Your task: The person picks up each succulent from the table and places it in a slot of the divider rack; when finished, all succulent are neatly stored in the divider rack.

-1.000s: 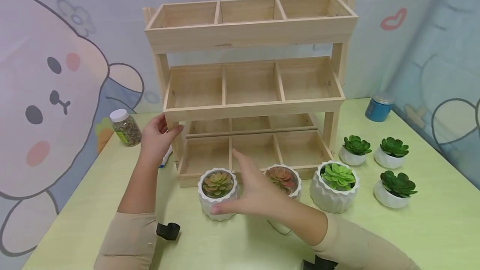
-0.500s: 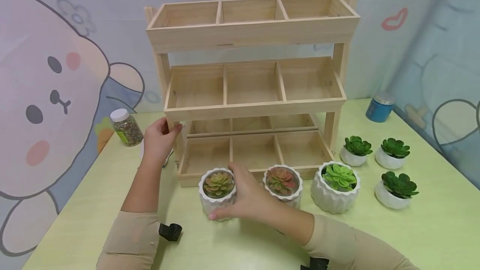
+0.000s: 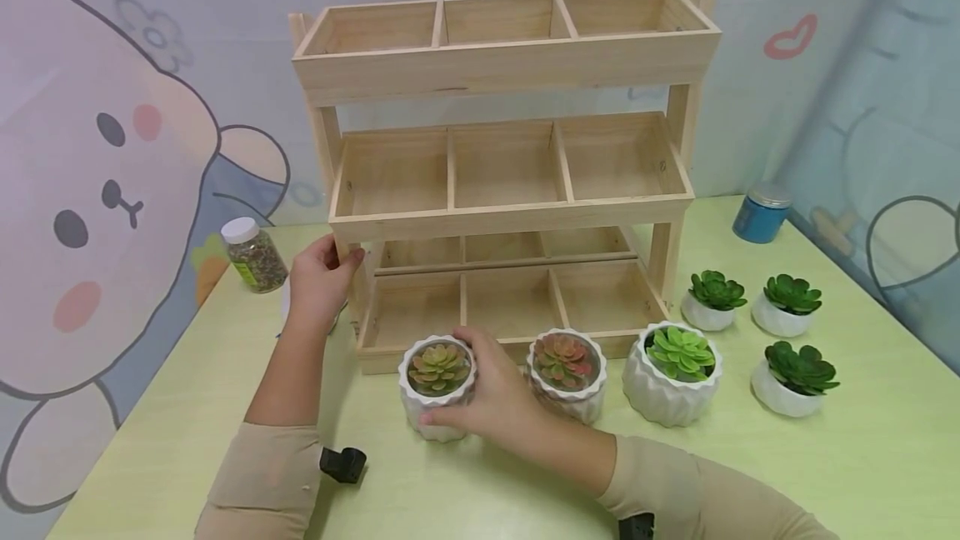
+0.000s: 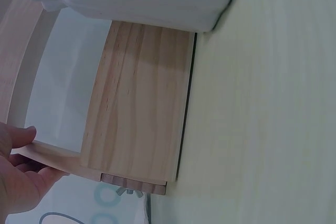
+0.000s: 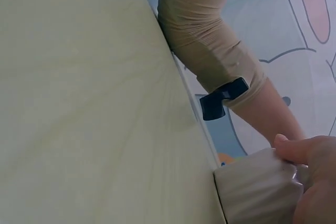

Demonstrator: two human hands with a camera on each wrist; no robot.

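Note:
A three-tier wooden plant stand [image 3: 510, 219] with divided trays stands on the table. My left hand [image 3: 321, 277] holds its left leg just under the middle tray; the left wrist view shows thumb and fingers of the left hand [image 4: 23, 177] on either side of the wooden leg [image 4: 52, 157]. In front of the bottom tray, my right hand [image 3: 491, 394] grips a white fluted pot [image 3: 431, 415] with a yellow-green succulent [image 3: 437, 369], thumb at the near side and fingers behind. In the right wrist view the pot [image 5: 257, 184] rests on the table.
Right of that hand stand a pot with a reddish succulent [image 3: 564, 365] and one with a bright green succulent [image 3: 675, 357]. Several small dark green succulents [image 3: 795, 369] sit farther right. A blue jar [image 3: 761, 215] and a jar of brown grains [image 3: 258, 261] flank the stand.
My right hand has moved slightly left and closed round the yellow-green succulent's pot. The left hand stays on the stand's leg.

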